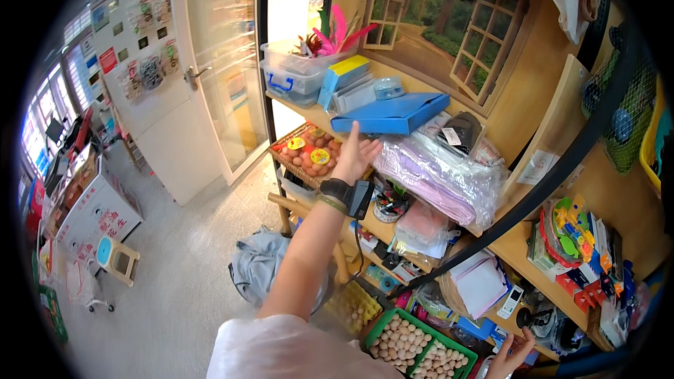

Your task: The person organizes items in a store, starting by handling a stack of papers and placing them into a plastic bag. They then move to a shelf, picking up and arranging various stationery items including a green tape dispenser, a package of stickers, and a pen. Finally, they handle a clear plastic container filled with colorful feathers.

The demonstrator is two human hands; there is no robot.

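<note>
My left hand (356, 157), with a black device strapped at the wrist (345, 195), reaches forward with its thumb raised and fingers spread, holding nothing. Its thumb is at the lower edge of a flat blue box (392, 113) on the shelf; whether they touch, I cannot tell. Beside the fingers lie lilac textiles in clear plastic (439, 173). A wicker basket (279, 155) with netted brown eggs (310, 153) stands just left of the hand. Low on the right, my right hand (509, 356) has its fingers apart below a black round object (524, 317) and a white remote control (510, 302).
A green crate (376, 326) of eggs and a yellow egg tray (363, 297) stand low before me. Grey cloth (260, 255) is at the left. A black curved bar (553, 179) crosses the shelves. Farther left are a glazed door (224, 63) and a stool (108, 252).
</note>
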